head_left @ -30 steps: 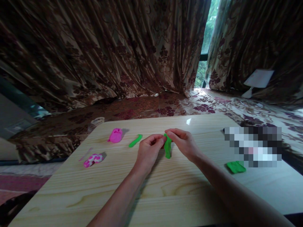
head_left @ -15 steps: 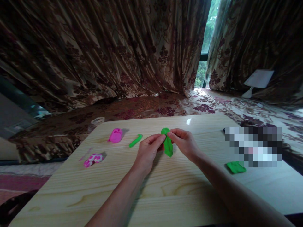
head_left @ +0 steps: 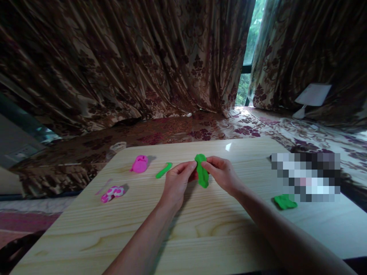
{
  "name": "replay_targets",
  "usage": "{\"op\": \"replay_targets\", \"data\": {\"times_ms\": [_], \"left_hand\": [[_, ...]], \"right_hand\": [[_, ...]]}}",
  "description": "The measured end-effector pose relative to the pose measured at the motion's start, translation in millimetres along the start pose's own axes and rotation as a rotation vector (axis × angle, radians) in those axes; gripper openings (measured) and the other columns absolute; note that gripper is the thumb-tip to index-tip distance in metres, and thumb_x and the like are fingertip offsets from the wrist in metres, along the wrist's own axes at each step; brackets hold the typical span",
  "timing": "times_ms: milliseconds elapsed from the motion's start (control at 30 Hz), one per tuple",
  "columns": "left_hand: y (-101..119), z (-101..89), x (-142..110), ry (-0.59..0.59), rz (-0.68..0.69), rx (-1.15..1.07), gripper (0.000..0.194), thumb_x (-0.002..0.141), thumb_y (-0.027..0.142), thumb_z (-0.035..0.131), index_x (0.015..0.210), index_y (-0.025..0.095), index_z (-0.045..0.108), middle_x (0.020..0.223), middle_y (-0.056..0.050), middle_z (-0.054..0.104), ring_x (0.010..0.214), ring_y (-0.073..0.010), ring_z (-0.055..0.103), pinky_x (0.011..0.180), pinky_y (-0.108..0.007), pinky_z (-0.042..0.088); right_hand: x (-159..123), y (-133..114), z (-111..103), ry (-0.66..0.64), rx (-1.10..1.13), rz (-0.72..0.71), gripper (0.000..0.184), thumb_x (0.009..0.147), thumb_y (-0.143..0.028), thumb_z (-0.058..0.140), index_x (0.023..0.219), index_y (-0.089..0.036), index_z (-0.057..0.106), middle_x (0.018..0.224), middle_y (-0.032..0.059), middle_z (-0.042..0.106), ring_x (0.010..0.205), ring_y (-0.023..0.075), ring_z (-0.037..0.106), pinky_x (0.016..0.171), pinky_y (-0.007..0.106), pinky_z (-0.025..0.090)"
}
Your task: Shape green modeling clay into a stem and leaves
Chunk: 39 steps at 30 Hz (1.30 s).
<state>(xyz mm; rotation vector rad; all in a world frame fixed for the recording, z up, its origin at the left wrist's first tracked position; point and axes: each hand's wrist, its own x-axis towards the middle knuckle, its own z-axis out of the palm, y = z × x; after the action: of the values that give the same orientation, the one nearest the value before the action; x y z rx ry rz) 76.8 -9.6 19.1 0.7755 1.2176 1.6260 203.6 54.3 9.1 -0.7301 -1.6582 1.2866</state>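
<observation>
A flattened, elongated strip of green modelling clay (head_left: 203, 176) hangs upright above the table, pinched from both sides. My left hand (head_left: 178, 179) grips its left edge between thumb and fingers. On the other edge, my right hand (head_left: 222, 172) presses its thumb against the front, with its fingers behind. To the left of my left hand lies a thin, curved green clay roll (head_left: 163, 170). A flat, crumpled green clay piece (head_left: 285, 202) rests beyond my right forearm.
On the pale wooden table (head_left: 137, 236) sit a pink clay shape (head_left: 140, 164) and a pink-and-white spotted shape (head_left: 112, 194). A pixelated patch (head_left: 306, 177) hides something at the right edge. A white lamp (head_left: 313, 95) stands behind, near patterned curtains (head_left: 172, 57).
My left thumb has slid off the front of the green strip to its left edge, uncovering more of it. The strip has tilted slightly. Things on the table stay put.
</observation>
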Motion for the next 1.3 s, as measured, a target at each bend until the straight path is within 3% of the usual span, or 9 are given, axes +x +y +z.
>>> {"op": "replay_targets", "data": {"times_ms": [300,567,733,1000,1100,1300], "left_hand": [[0.0,-0.7,2.3,0.041,0.014,-0.014,0.028,0.058,0.034,0.078,0.078,0.016,0.071,0.073,-0.002,0.070,0.063,-0.0125,0.061,0.065,-0.026,0.050],[0.6,0.6,-0.6,-0.002,0.017,0.005,0.024,0.064,0.032,0.074,0.080,0.015,0.070,0.074,-0.003,0.068,0.066,-0.0127,0.060,0.065,-0.026,0.049],[1.0,0.3,-0.9,-0.031,0.028,0.043,0.026,0.066,0.033,0.073,0.086,0.015,0.072,0.079,-0.004,0.070,0.068,-0.0125,0.060,0.066,-0.025,0.048],[2.0,-2.1,4.0,0.071,0.035,-0.068,0.022,0.061,0.031,0.077,0.076,0.015,0.071,0.072,-0.002,0.068,0.064,-0.0109,0.059,0.063,-0.022,0.048],[3.7,-4.5,5.8,0.094,0.029,-0.135,0.022,0.063,0.032,0.076,0.075,0.015,0.069,0.068,0.000,0.066,0.060,-0.0098,0.058,0.057,-0.021,0.047],[5.0,-6.4,5.9,-0.037,-0.068,-0.129,0.020,0.065,0.028,0.074,0.076,0.015,0.065,0.070,0.002,0.063,0.059,-0.0084,0.057,0.059,-0.022,0.050]], "right_hand": [[-1.5,-4.2,1.6,-0.042,0.022,0.041,0.031,0.079,-0.044,0.057,0.077,-0.015,0.069,0.068,0.0025,0.066,0.061,0.0128,0.055,0.057,0.024,0.046],[-2.0,-2.5,1.2,-0.060,0.002,0.037,0.027,0.075,-0.039,0.062,0.075,-0.013,0.067,0.066,0.0013,0.063,0.057,0.0107,0.052,0.054,0.023,0.041],[-3.6,-4.3,0.9,-0.140,-0.037,0.044,0.026,0.076,-0.037,0.061,0.072,-0.012,0.065,0.061,-0.0008,0.057,0.056,0.0091,0.047,0.052,0.022,0.037],[-5.8,-4.7,1.3,-0.268,-0.095,0.086,0.033,0.081,-0.043,0.054,0.071,-0.013,0.065,0.060,-0.0008,0.056,0.056,0.0093,0.046,0.051,0.021,0.035],[-3.8,-3.5,-1.1,-0.232,-0.075,0.118,0.027,0.077,-0.040,0.060,0.074,-0.013,0.066,0.061,-0.0014,0.056,0.056,0.0089,0.047,0.053,0.021,0.035],[0.6,-5.9,-6.2,-0.161,0.003,0.136,0.028,0.077,-0.040,0.059,0.082,-0.014,0.067,0.066,-0.0001,0.059,0.059,0.0097,0.049,0.057,0.022,0.039]]}}
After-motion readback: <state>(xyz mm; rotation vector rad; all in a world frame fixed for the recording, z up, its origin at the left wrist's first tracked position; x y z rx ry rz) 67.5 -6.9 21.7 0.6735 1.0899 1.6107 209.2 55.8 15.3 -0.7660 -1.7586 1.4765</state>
